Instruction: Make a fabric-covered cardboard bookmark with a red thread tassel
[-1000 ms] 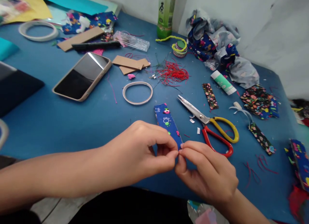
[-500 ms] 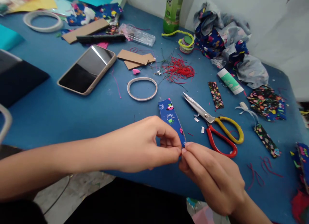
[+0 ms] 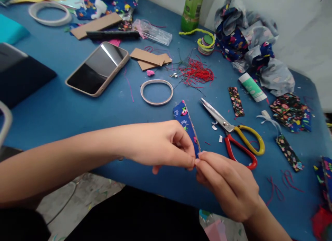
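Note:
Both hands meet at the lower end of a blue patterned fabric strip (image 3: 184,122), whose far end points away over the table. My left hand (image 3: 166,145) is closed, thumb and fingertips pinched at the strip's near end. Against those fingertips, my right hand (image 3: 229,184) pinches the same end from the right. The fingers cover whatever lies between the tips there. Right of the strip lie open scissors (image 3: 228,127) with one red and one yellow handle, apart from both hands.
Beyond the hands lie a tape ring (image 3: 142,92), a phone (image 3: 97,69), cardboard strips (image 3: 146,56) and a red thread tangle (image 3: 198,70). On the right are a glue stick (image 3: 252,87), a black floral strip (image 3: 236,101) and a ribboned bookmark (image 3: 289,152). A green bottle (image 3: 192,12) stands behind.
The camera view has shifted slightly, so the table things sit a little further right and higher. Both hands keep their pinch at the strip's near end.

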{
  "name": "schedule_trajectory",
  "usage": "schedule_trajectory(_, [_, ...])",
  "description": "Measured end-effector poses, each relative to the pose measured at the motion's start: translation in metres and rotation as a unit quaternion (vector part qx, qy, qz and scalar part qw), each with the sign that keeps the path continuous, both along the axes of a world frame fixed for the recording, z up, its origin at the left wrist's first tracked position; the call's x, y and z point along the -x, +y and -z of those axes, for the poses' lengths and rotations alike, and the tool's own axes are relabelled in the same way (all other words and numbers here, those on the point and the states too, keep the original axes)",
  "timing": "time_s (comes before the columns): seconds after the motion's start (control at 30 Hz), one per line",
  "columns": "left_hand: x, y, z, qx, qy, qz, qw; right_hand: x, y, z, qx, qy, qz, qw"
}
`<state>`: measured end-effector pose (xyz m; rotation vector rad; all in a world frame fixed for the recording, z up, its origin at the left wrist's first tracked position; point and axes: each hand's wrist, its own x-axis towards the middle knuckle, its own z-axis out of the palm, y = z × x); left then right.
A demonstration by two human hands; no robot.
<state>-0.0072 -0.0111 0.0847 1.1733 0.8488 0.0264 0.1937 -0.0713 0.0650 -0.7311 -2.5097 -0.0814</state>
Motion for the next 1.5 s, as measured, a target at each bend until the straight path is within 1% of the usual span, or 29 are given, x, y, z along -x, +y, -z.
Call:
schedule_trajectory(0.17, [0.001,0.003,0.001,0.017,-0.002,0.016,1.000,0.001,0.002,0.003,0.002,0.008,-0.006,1.000])
schedule_trajectory(0.27, [0.001,0.002,-0.001,-0.001,0.001,0.026,1.000,0.002,0.006,0.007,0.010,0.028,-0.010,1.000])
schedule_trajectory(0.4, [0.001,0.000,-0.003,-0.026,0.026,0.053,0.998,0.005,0.010,0.011,0.060,0.066,0.005,0.996])
schedule_trajectory(0.5, [0.001,-0.001,-0.002,-0.093,0.028,0.079,0.992,0.006,0.011,0.011,0.104,0.069,0.016,0.992])
schedule_trajectory(0.57, [0.001,-0.003,-0.001,-0.145,0.035,0.085,0.985,0.007,0.011,0.011,0.125,0.071,0.022,0.989])
schedule_trajectory(0.7, [0.001,-0.007,0.000,-0.207,0.053,0.080,0.974,0.006,0.011,0.009,0.183,0.094,0.025,0.978])
schedule_trajectory(0.83, [0.001,-0.012,0.002,-0.275,0.026,0.069,0.959,0.004,0.011,0.007,0.269,0.114,0.028,0.956])
schedule_trajectory(0.9, [0.001,-0.014,0.003,-0.312,0.014,0.056,0.948,0.004,0.011,0.006,0.296,0.128,0.034,0.946])
schedule_trajectory(0.97, [0.000,-0.015,0.005,-0.334,0.004,0.042,0.942,0.004,0.011,0.005,0.308,0.143,0.037,0.940])
schedule_trajectory(1.07, [0.000,-0.016,0.006,-0.338,-0.005,0.033,0.941,0.005,0.010,0.006,0.291,0.161,0.041,0.942])
schedule_trajectory(1.3, [0.000,-0.015,0.008,-0.354,-0.025,0.006,0.935,0.007,0.006,0.012,0.188,0.173,0.075,0.964])
schedule_trajectory(1.5, [0.000,-0.013,0.007,-0.346,-0.026,0.010,0.938,0.008,0.002,0.012,0.148,0.181,0.103,0.967])
